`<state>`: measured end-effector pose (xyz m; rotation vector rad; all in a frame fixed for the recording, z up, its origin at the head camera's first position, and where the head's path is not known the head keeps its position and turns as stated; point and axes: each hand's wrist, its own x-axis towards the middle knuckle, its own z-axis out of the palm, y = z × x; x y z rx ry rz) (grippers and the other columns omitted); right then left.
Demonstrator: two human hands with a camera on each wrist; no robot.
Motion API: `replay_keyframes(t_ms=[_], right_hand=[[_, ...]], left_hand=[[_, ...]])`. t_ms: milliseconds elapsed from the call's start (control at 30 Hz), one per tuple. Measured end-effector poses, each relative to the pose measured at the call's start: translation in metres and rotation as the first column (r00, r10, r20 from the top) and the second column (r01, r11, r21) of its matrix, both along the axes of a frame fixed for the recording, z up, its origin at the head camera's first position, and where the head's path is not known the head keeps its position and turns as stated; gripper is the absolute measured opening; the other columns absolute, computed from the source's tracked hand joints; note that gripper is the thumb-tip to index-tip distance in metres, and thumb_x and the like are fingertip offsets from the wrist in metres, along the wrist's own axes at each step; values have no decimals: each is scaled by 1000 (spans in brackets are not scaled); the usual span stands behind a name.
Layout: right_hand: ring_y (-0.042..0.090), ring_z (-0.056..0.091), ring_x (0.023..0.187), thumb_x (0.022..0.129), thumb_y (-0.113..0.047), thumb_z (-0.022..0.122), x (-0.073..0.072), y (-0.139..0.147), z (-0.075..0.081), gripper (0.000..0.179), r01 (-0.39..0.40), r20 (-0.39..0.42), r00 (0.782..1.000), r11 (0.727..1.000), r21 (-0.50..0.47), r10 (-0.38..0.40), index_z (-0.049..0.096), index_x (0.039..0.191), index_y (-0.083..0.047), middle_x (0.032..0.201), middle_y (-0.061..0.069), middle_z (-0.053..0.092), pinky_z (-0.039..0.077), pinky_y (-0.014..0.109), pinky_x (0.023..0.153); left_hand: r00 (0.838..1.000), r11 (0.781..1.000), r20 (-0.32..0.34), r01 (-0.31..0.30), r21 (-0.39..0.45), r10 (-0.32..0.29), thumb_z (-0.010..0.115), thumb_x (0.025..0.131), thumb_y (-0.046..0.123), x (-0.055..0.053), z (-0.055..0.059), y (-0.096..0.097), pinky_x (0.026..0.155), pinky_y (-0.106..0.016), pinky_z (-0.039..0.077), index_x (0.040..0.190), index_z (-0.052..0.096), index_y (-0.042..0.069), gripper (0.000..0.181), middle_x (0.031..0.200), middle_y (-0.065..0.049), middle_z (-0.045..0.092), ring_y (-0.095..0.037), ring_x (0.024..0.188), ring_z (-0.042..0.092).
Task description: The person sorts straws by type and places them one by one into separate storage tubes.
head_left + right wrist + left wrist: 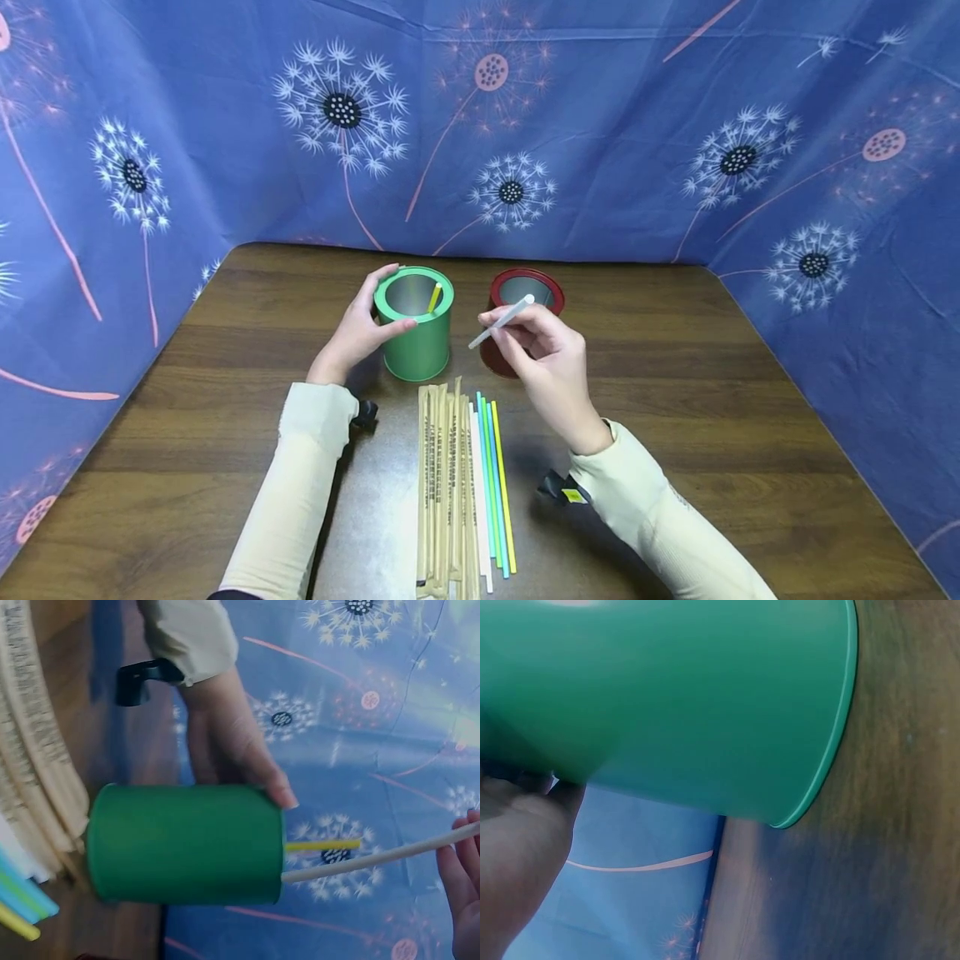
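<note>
On the table stands a green can point(416, 350), open at the top, with a yellow straw point(435, 297) leaning inside it. My left hand point(356, 333) grips this can at the rim, thumb on the near side and fingers around the left and back. Between thumb and fingers, my right hand point(555, 358) pinches a white straw point(501, 321) slantwise in front of the red can point(498, 280). In the right wrist view the white straw point(367, 861) appears close to the green can's mouth; whether it touches the rim I cannot tell. The right hand partly hides the red can.
Several straws in printed paper wrappers point(442, 483) lie side by side near the front. To their right are loose straws: white point(480, 508), green, blue and yellow point(504, 492). A blue dandelion-patterned cloth point(615, 167) hangs behind and beside the wooden table point(720, 400).
</note>
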<state>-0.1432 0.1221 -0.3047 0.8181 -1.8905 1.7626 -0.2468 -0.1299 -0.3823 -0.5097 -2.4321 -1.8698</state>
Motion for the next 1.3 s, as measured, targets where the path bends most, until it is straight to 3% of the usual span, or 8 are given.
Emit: replay_keyframes(t_ms=[167, 300, 500, 567, 867, 1067, 1300], right_hand=[[12, 69, 96, 86, 13, 61, -10, -17, 12, 13, 16, -43, 999, 997, -80, -20, 59, 99, 14, 100, -12, 70, 56, 26, 86], [7, 68, 96, 87, 10, 61, -26, -30, 18, 15, 24, -62, 998, 990, -142, -33, 58, 100, 16, 98, -11, 71, 54, 22, 82], [5, 66, 95, 89, 7, 60, -54, -47, 15, 15, 31, -59, 997, 987, -155, -41, 58, 101, 15, 100, 27, 68, 53, 23, 82], [4, 66, 94, 90, 6, 60, -62, -51, 13, 15, 35, -35, 999, 989, -145, -41, 58, 103, 14, 102, 32, 65, 54, 25, 84], [28, 69, 98, 92, -3, 63, -89, -64, -1, 27, 110, 96, 990, 993, -34, -106, 63, 118, 3, 104, 22, 70, 55, 28, 87], [18, 70, 95, 90, -8, 67, -97, -68, -12, 21, 120, 181, 975, 991, 53, -128, 69, 109, 2, 106, 17, 73, 54, 24, 84], [5, 67, 88, 89, -9, 69, -99, -69, -20, 20, 109, 236, 965, 993, 43, -116, 70, 106, 0, 105, 17, 73, 54, 23, 84]], left_hand=[[1000, 1000, 0, 9, 24, -9, 73, 83, 10, -1, 0, 0, 106, -44, 37, 152, 26, 21, 84, 147, -10, 41, -27, 126, 46], [1000, 1000, -1, 1, 27, -1, 73, 83, 10, -1, -1, -1, 107, -43, 36, 151, 27, 18, 83, 146, -10, 42, -26, 126, 46], [1000, 1000, 1, -7, 12, 7, 74, 83, 12, 0, 0, 0, 107, -44, 36, 151, 27, 22, 83, 145, -11, 42, -27, 127, 45], [1000, 1000, 3, -3, 9, 3, 73, 83, 12, 1, 0, 0, 106, -44, 36, 151, 27, 22, 83, 145, -11, 42, -27, 126, 45], [1000, 1000, -5, 8, 7, -8, 73, 84, 12, 0, 0, 1, 106, -45, 37, 152, 26, 20, 83, 145, -11, 42, -27, 126, 46], [1000, 1000, -14, 2, 0, -2, 72, 84, 12, -2, -2, 0, 108, -47, 36, 152, 26, 17, 82, 146, -12, 41, -28, 127, 45], [1000, 1000, -6, -6, -21, 6, 73, 83, 9, -3, -2, 0, 109, -45, 34, 152, 25, 18, 85, 148, -13, 39, -28, 130, 43]])
